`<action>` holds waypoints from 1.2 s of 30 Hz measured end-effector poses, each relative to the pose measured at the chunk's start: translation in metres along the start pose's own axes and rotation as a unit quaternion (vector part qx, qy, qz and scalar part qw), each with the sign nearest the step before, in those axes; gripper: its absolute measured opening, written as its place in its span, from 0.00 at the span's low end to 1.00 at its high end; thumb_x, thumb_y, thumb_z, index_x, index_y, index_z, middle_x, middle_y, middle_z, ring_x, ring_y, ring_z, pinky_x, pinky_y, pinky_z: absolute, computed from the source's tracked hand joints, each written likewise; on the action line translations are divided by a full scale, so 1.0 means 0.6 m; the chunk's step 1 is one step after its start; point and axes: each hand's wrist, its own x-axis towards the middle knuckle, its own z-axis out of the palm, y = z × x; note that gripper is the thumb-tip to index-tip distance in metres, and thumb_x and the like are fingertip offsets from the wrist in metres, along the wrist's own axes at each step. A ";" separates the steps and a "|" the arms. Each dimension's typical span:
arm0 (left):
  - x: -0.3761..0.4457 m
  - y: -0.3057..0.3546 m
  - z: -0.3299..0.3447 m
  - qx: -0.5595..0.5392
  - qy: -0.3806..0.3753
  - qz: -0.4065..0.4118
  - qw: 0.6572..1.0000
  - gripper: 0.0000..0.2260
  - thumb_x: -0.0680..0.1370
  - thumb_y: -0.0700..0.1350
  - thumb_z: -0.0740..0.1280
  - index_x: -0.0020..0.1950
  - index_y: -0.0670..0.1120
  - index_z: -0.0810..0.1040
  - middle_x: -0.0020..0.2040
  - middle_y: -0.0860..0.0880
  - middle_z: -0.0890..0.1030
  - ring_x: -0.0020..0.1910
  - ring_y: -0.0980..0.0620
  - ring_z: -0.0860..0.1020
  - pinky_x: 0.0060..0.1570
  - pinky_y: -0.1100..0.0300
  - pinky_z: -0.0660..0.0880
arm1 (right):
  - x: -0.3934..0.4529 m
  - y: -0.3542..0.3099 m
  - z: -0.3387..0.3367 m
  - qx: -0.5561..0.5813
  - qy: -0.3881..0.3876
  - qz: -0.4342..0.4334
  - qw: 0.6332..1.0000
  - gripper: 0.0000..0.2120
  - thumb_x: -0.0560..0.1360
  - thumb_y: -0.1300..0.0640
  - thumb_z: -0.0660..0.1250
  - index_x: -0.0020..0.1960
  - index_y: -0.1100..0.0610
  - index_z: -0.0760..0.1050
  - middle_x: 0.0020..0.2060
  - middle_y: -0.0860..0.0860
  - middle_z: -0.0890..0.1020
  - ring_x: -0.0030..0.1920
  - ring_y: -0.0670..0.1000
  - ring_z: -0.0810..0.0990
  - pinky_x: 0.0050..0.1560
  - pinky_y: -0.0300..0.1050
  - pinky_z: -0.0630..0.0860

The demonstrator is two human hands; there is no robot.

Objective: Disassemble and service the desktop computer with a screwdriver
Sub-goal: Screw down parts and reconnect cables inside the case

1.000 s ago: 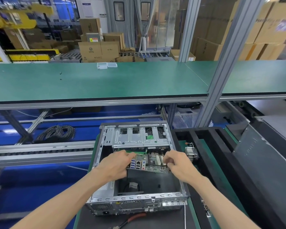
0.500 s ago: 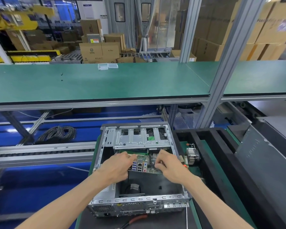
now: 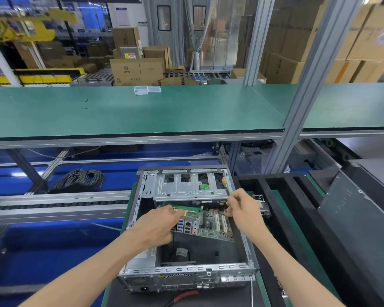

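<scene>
An open grey desktop case (image 3: 186, 272) lies low in the middle of the view. Inside it a green motherboard (image 3: 208, 224) sits tilted, its near port edge raised above the dark case floor. My left hand (image 3: 157, 227) grips the board's left edge by the blue ports. My right hand (image 3: 242, 209) pinches the board's far right corner, fingers curled. A metal drive cage (image 3: 186, 187) spans the far end of the case. No screwdriver shows itself; only a red-handled tool (image 3: 184, 295) lies in front of the case.
A black foam tray (image 3: 282, 196) with slots stands to the right, holding a small heatsink part (image 3: 264, 209). A grey panel (image 3: 353, 218) leans further right. Coiled black cable (image 3: 80, 180) lies left on the blue conveyor. A green shelf (image 3: 142, 111) runs above.
My right hand moved from the board's near middle to its far right corner. The board now lies further toward me and lower in the case, showing more of its surface.
</scene>
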 end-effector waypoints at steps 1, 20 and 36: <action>-0.002 -0.001 -0.002 -0.006 -0.004 -0.002 1.000 0.24 0.70 0.36 0.61 0.65 0.47 0.68 0.51 0.47 0.76 0.48 0.46 0.77 0.45 0.49 0.80 | 0.003 0.002 -0.001 -0.016 0.007 0.006 1.000 0.08 0.83 0.60 0.61 0.45 0.56 0.74 0.38 0.54 0.81 0.40 0.53 0.81 0.43 0.44 0.76; -0.013 -0.034 -0.108 -0.114 -0.035 0.000 0.993 0.13 0.70 0.33 0.64 0.45 0.50 0.71 0.29 0.50 0.74 0.26 0.54 0.71 0.23 0.58 0.66 | 0.004 -0.005 0.001 -0.110 -0.037 0.060 0.991 0.08 0.73 0.64 0.64 0.37 0.68 0.76 0.30 0.61 0.81 0.37 0.62 0.82 0.42 0.52 0.81; -0.009 -0.070 -0.158 -0.316 -0.003 -0.095 0.944 0.09 0.70 0.39 0.75 0.40 0.46 0.75 0.31 0.54 0.80 0.27 0.60 0.73 0.27 0.68 0.67 | -0.034 0.022 0.014 -0.091 0.022 -0.026 0.995 0.15 0.69 0.61 0.69 0.29 0.58 0.65 0.22 0.56 0.73 0.25 0.55 0.72 0.31 0.47 0.70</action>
